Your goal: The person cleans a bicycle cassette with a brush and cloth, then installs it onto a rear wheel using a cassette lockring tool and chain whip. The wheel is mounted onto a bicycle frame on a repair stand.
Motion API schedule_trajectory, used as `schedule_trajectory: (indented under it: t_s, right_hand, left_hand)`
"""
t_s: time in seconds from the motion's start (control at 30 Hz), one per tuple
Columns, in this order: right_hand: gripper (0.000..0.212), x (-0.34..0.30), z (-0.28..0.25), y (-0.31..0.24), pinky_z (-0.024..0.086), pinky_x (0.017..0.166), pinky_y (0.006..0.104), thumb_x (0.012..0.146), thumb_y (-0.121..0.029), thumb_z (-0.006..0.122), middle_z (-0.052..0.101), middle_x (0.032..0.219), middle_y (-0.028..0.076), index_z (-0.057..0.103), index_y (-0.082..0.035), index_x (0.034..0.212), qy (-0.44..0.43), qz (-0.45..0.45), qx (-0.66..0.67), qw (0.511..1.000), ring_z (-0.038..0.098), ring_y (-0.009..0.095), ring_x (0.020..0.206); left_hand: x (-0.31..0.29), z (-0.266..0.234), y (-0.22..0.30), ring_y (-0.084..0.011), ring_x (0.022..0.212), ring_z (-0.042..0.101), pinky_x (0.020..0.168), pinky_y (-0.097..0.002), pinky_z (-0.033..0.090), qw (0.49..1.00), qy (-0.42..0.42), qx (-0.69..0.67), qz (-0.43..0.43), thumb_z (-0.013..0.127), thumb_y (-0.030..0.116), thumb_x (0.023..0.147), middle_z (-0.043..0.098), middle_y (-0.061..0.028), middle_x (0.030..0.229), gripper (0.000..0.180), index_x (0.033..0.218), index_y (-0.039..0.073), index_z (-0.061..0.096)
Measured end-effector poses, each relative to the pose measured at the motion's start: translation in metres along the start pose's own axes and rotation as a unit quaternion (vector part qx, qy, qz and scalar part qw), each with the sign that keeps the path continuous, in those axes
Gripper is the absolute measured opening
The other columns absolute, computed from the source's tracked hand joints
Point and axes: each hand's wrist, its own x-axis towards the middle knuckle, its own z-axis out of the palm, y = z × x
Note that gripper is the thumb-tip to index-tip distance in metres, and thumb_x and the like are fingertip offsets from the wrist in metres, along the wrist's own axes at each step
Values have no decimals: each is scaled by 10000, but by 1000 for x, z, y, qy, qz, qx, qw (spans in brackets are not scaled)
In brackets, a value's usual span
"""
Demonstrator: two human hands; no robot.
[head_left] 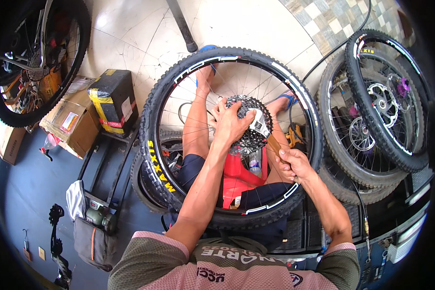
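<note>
A bicycle wheel (152, 121) with a knobby black tyre lies tilted across my lap and legs. At its hub sits a black cassette (245, 145) of toothed sprockets. My left hand (230, 121) grips the cassette's left side, its thumb pressed against the silver head of a wrench-like tool (262, 123). Around the tool's brown handle, my right hand (295, 163) is closed, below and right of the hub. The silver head lies over the cassette's middle and hides what it engages. Some left fingertips are among the spokes.
Several wheels (333, 154) lean in a pile at right. Cardboard box (72, 121) and black box (113, 102) stand at left, near another bicycle wheel (77, 58). A grey bag (93, 244) sits lower left. Red plastic (232, 169) and a bottle (254, 166) show through the spokes.
</note>
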Motion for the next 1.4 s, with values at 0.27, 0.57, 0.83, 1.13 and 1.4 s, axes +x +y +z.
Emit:
schedule_trajectory:
  t_s: [0.27, 0.57, 0.83, 1.13, 1.4]
  right_hand:
    - [377, -6, 7, 20, 256, 363, 237, 1094, -378, 541, 441, 612, -18, 623, -20, 1009, 21, -37, -7, 999, 329, 49, 393]
    - [554, 24, -34, -13, 474, 516, 247, 1073, -571, 466, 622, 696, 16, 662, -55, 1108, 17, -223, -491, 842, 608, 106, 593]
    - [625, 62, -40, -15, 448, 398, 285, 959, -664, 625, 611, 613, 25, 639, -61, 795, 64, -248, -275, 927, 551, 115, 445]
    - [506, 36, -88, -26, 367, 388, 249, 927, -578, 719, 578, 577, -29, 684, -93, 787, 16, -201, -274, 940, 486, 78, 430]
    - [489, 30, -104, -16, 458, 425, 308, 866, -540, 779, 638, 646, 32, 660, -78, 761, -42, -188, -248, 949, 559, 139, 468]
  left_hand:
    - [-4, 2, -1, -466, 1479, 251, 1129, -724, 241, 1000, -4, -1, 12, 756, 614, 834, 347, -234, 1597, 697, 1342, 141, 701]
    - [-22, 24, 37, -461, 1474, 297, 1091, -766, 226, 997, 69, 44, 12, 732, 582, 868, 513, -131, 1512, 570, 1335, 269, 639]
    - [-55, 59, 78, -369, 1128, 592, 964, -545, 435, 954, 167, 150, 196, 767, 272, 883, 644, -146, 1111, 202, 997, 120, 698]
    - [-54, 58, 106, -385, 1017, 649, 937, -468, 500, 926, 19, 208, 315, 781, 181, 831, 687, -199, 1011, 215, 957, 18, 722]
    - [-53, 69, 133, -400, 1031, 660, 935, -453, 514, 897, -84, 294, 320, 758, 129, 740, 702, -247, 986, 290, 994, -11, 771]
